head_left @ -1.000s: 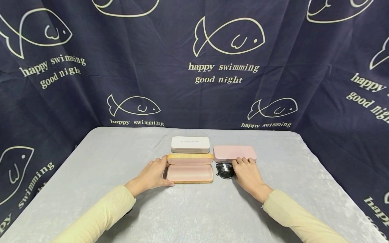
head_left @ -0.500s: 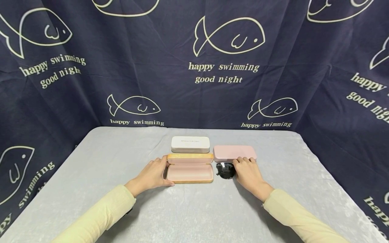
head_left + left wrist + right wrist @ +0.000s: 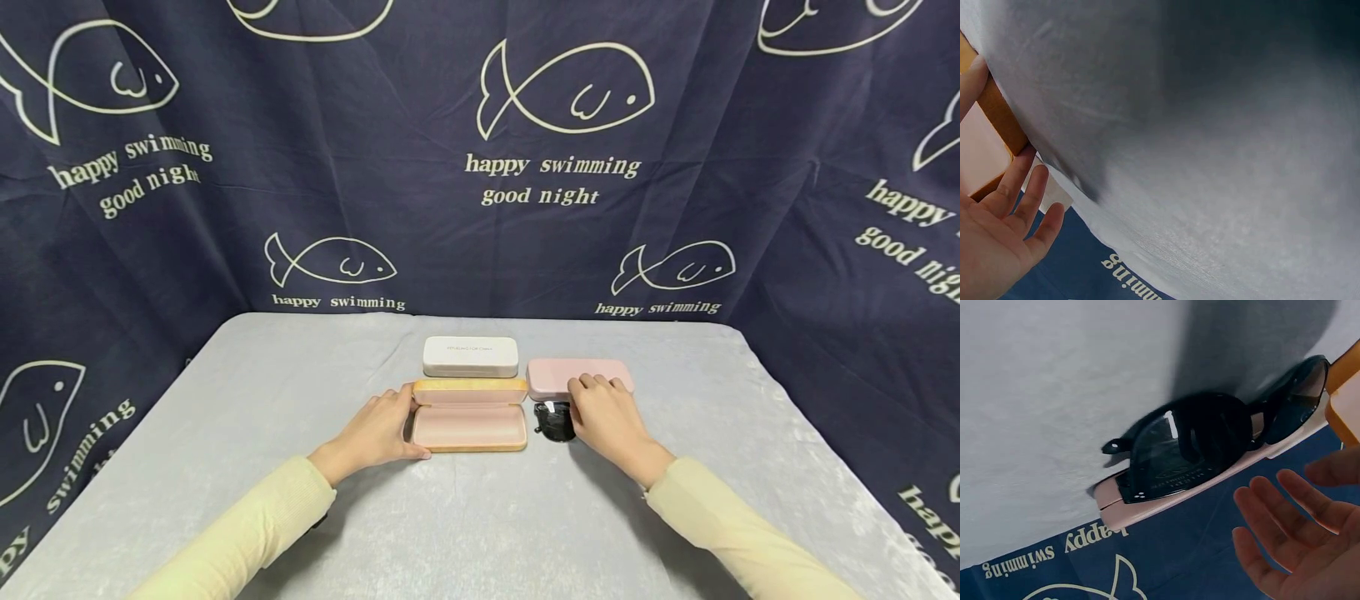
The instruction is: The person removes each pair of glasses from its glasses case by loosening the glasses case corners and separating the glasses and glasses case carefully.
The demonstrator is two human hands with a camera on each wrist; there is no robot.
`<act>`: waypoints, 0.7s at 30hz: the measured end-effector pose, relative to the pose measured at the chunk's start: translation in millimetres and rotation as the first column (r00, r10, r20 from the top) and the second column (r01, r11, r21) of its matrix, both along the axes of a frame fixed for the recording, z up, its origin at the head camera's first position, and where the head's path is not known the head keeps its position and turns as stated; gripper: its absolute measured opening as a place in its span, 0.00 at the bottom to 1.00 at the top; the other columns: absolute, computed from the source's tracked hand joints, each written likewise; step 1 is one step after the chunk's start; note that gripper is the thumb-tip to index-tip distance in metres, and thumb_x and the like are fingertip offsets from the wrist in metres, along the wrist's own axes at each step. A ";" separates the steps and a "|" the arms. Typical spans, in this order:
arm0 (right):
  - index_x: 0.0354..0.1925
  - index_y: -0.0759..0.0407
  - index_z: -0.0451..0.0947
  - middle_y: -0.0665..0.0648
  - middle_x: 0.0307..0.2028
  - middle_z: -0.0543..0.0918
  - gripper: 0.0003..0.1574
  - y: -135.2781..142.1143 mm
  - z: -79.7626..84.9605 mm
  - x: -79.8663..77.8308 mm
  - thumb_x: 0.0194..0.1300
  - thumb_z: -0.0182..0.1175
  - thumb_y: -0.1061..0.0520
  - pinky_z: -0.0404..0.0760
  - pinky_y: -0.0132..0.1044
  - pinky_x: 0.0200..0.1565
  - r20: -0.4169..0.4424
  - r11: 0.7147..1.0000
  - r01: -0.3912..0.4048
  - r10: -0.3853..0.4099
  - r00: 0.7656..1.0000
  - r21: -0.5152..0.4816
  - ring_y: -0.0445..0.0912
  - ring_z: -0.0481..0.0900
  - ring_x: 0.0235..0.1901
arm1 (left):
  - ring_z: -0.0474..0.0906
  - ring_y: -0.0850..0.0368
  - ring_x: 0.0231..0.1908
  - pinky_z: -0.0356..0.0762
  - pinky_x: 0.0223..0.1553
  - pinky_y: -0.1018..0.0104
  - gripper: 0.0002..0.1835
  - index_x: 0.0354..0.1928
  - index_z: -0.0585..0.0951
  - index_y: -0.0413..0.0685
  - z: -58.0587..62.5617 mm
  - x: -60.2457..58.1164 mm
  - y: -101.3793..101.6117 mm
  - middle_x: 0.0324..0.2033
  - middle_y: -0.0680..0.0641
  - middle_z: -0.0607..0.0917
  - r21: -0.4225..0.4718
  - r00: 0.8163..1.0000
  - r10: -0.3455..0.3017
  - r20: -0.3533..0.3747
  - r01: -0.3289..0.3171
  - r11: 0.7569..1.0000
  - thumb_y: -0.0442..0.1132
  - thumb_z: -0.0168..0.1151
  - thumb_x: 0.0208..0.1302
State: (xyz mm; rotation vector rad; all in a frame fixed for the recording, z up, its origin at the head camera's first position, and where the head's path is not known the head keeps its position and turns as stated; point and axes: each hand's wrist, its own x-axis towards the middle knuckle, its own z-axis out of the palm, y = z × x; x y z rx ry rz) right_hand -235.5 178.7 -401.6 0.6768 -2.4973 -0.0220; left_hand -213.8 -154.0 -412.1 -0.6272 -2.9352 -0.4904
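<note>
An orange-edged glasses case [image 3: 468,427] with a pink lining lies with its lid up on the table, nothing inside it. My left hand [image 3: 378,429] holds its left end; in the left wrist view, the thumb is on the orange edge [image 3: 1002,115] and one finger meets the corner. Black sunglasses [image 3: 1175,453] rest on the table right of this case, in front of a pink glasses case [image 3: 581,377]. My right hand [image 3: 1300,531] hovers by the sunglasses, fingers spread and apart from them. It hides their right part in the head view.
Behind the orange case stands a closed white glasses case [image 3: 470,356]. A pale grey cloth covers the table [image 3: 480,525]. Dark blue curtains [image 3: 450,167] with fish drawings hang around its back and sides.
My right hand has let go of the sunglasses and shifted slightly up and left. The sunglasses have settled a little. My left hand and the orange case have stayed put.
</note>
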 end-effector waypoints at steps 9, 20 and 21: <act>0.26 0.59 0.72 0.54 0.22 0.75 0.06 -17.7 4.3 -6.2 0.55 0.57 0.58 0.68 0.41 0.26 -0.061 0.993 -0.083 0.078 0.995 -0.079 0.50 0.74 0.24 | 0.76 0.51 0.41 0.71 0.46 0.54 0.47 0.53 0.68 0.38 0.8 0.4 0.3 0.39 0.49 0.82 -0.002 1.000 -0.002 -0.003 0.002 1.000 0.58 0.75 0.31; 0.35 0.57 0.74 0.54 0.31 0.80 0.15 -40.5 8.5 -7.8 0.68 0.45 0.50 0.72 0.43 0.34 0.052 0.991 -0.091 0.097 0.994 -0.098 0.49 0.78 0.34 | 0.75 0.52 0.41 0.70 0.46 0.55 0.48 0.53 0.68 0.39 0.3 -0.1 0.8 0.39 0.49 0.81 -0.001 1.000 0.006 0.015 -0.006 1.000 0.58 0.75 0.32; 0.37 0.57 0.74 0.54 0.33 0.81 0.16 -42.3 8.7 -8.4 0.68 0.44 0.49 0.73 0.44 0.35 0.060 0.991 -0.093 0.099 0.993 -0.101 0.49 0.78 0.35 | 0.75 0.52 0.41 0.70 0.47 0.55 0.48 0.53 0.68 0.39 0.3 -0.1 0.7 0.39 0.49 0.82 -0.003 1.000 0.006 0.016 -0.006 1.000 0.59 0.75 0.32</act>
